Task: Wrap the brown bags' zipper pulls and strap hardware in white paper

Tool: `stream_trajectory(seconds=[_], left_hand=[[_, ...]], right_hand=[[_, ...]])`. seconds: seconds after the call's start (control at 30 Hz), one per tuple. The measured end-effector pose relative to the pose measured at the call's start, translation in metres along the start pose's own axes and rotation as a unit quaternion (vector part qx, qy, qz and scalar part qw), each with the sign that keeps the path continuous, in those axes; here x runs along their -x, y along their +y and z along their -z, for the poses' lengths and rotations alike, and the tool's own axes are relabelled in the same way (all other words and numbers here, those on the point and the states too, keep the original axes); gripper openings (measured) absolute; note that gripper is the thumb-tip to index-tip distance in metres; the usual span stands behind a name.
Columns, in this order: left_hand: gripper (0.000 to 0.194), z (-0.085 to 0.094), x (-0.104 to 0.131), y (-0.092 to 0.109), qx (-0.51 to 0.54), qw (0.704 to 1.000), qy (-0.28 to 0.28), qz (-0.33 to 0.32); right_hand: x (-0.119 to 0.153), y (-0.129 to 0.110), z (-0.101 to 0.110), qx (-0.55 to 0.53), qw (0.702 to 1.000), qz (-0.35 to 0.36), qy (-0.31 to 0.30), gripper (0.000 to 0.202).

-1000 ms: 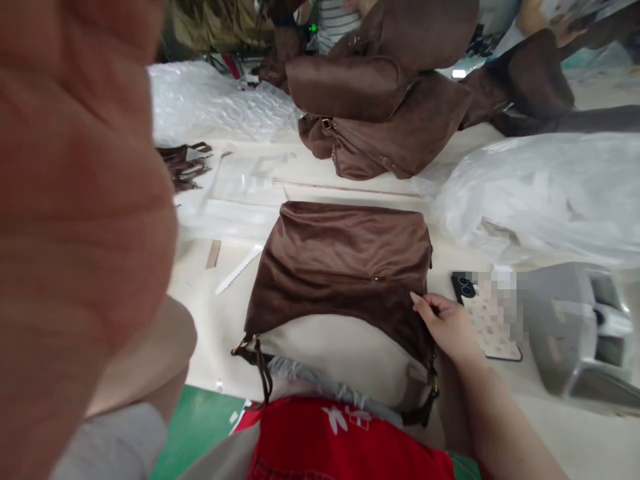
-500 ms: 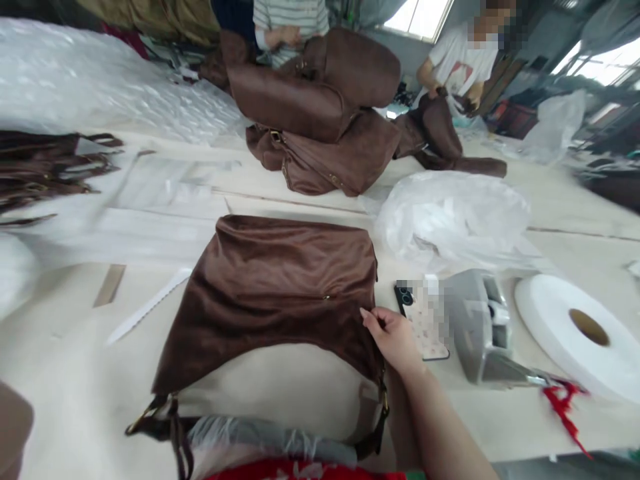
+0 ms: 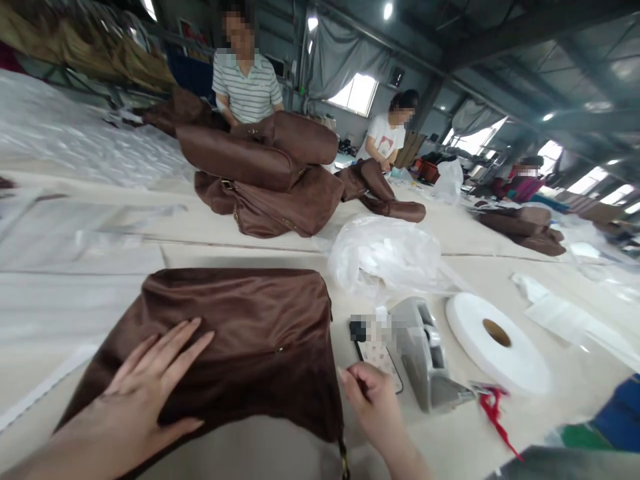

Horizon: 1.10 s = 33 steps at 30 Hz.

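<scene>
Bag (image 3: 240,333) lies crosswise under left hand (image 3: 145,393), pressed flat, fingers spread; right hand (image 3: 373,400) pinches its near right edge.

Dark brown bag (image 3: 240,333) with sheen, on cream table (image 3: 300,257). Brown bags (image 3: 265,177) piled behind. White tape roll (image 3: 495,343), tan core. Grey dispenser (image 3: 425,350), red scrap (image 3: 493,407). Clear-white plastic bag (image 3: 387,257). Striped shirt (image 3: 246,90), grey-white. White shirt (image 3: 385,139), red print.
</scene>
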<state>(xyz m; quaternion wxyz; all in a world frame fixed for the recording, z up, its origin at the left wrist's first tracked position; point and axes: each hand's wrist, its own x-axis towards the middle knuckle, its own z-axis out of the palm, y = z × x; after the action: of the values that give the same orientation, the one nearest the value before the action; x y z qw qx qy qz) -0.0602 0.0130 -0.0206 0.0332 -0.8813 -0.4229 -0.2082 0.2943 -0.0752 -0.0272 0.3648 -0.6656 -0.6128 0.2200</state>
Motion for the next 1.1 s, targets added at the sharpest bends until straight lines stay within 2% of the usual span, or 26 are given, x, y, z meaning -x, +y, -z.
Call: stream_trajectory(seconds=[0.1, 0.17, 0.33, 0.5, 0.63, 0.73, 0.8, 0.87, 1.03, 1.1], left_hand=[[0.082, -0.030, 0.011, -0.009, -0.078, 0.997, -0.015, -0.009], [0.082, -0.040, 0.011, -0.013, -0.097, 0.995, -0.024, -0.021], [0.075, -0.040, -0.014, -0.025, -0.071, 0.996, -0.043, -0.029], [0.074, -0.043, -0.039, -0.035, -0.054, 0.996, -0.070, -0.025], [0.079, -0.049, -0.049, -0.041, -0.068, 0.994, -0.078, -0.018], [0.079, -0.050, -0.055, -0.045, -0.078, 0.994, -0.075, -0.021], [0.079, -0.051, -0.058, -0.046, -0.084, 0.994, -0.069, -0.023], [0.079, -0.052, -0.059, -0.047, -0.089, 0.994, -0.059, -0.025], [0.078, -0.056, -0.059, -0.047, -0.108, 0.993, -0.033, -0.034], [0.076, -0.058, -0.058, -0.048, -0.118, 0.992, -0.021, -0.041]], right_hand=[[-0.003, 0.012, 0.011, 0.008, 1.000, -0.011, 0.027, 0.040], [-0.013, 0.020, 0.022, 0.029, 0.998, -0.022, 0.058, 0.040], [-0.053, 0.024, 0.052, 0.109, 0.986, -0.025, 0.123, 0.039], [-0.119, 0.023, 0.066, 0.187, 0.965, -0.016, 0.185, 0.027], [-0.173, 0.033, 0.061, 0.259, 0.952, -0.013, 0.160, 0.035], [-0.197, 0.037, 0.054, 0.291, 0.949, -0.016, 0.124, 0.031], [-0.203, 0.037, 0.051, 0.303, 0.947, -0.012, 0.104, 0.022], [-0.201, 0.037, 0.051, 0.309, 0.946, -0.011, 0.098, 0.023], [-0.185, 0.039, 0.051, 0.293, 0.942, -0.003, 0.165, 0.022], [-0.182, 0.040, 0.049, 0.298, 0.939, -0.012, 0.171, 0.021]])
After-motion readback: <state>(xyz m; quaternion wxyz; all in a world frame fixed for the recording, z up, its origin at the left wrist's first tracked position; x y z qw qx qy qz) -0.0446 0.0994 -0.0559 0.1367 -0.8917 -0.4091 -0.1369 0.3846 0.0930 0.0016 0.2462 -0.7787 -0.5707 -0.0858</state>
